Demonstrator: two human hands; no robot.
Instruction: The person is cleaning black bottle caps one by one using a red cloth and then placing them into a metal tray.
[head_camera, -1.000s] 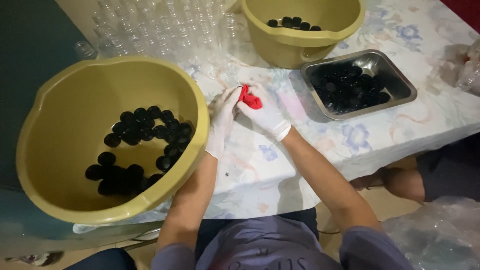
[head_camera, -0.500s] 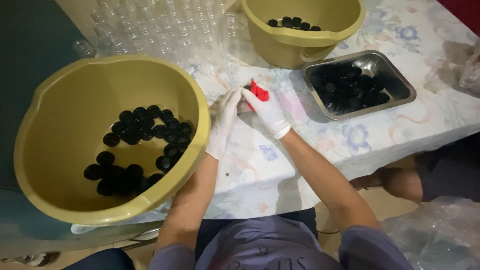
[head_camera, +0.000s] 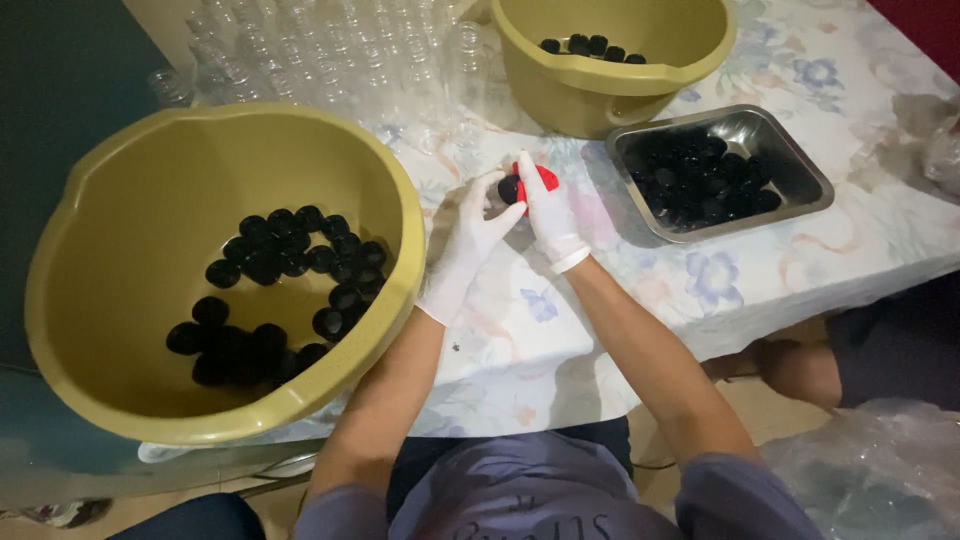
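Both my hands wear white gloves and meet over the flowered tablecloth (head_camera: 760, 280). My left hand (head_camera: 468, 240) pinches a small black cap (head_camera: 508, 188) at its fingertips. My right hand (head_camera: 548, 212) grips a red tool (head_camera: 540, 178) pressed against that cap. To the left stands a large yellow-green basin (head_camera: 120, 200) holding many black caps (head_camera: 290, 265). To the right sits a steel tray (head_camera: 800, 175) filled with black caps.
A second yellow-green basin (head_camera: 640, 85) with several black caps stands at the back. Several clear plastic bottles (head_camera: 330, 55) crowd the back left of the table. Crumpled clear plastic (head_camera: 870, 480) lies on the floor at lower right. Another person's leg (head_camera: 800, 370) shows under the table edge.
My hands have shifted slightly toward the back of the table. The black cap now shows between my left fingertips, against the red tool.
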